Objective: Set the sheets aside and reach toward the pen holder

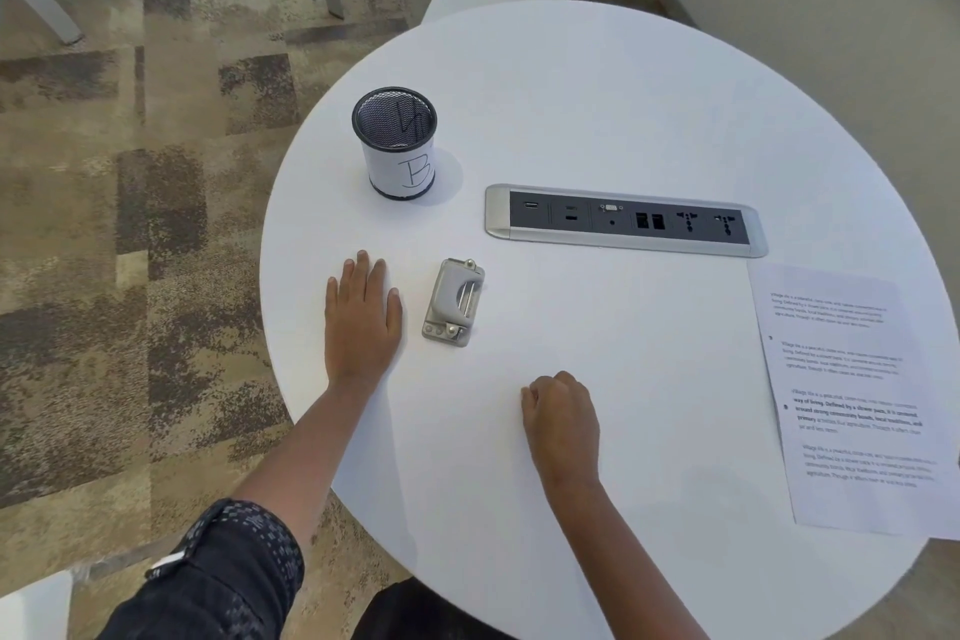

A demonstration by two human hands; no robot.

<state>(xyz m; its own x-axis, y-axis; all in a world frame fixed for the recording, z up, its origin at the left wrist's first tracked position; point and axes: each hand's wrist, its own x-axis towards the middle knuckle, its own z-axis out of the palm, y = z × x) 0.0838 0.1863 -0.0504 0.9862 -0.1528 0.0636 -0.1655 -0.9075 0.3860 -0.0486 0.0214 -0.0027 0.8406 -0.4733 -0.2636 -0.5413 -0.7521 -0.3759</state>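
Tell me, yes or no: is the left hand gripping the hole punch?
No, the left hand lies flat on the table beside the hole punch, not touching it.

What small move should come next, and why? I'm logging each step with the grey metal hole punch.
Probably slide the left hand sideways to grip the grey metal hole punch: that hand lies flat on the round white table right beside it, apart from it, while the right hand rests curled, holding nothing.

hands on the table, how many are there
2. The left hand lies flat near the table edge, just left of the hole punch. The right hand, fingers curled, rests nearer the person, holding nothing visible.
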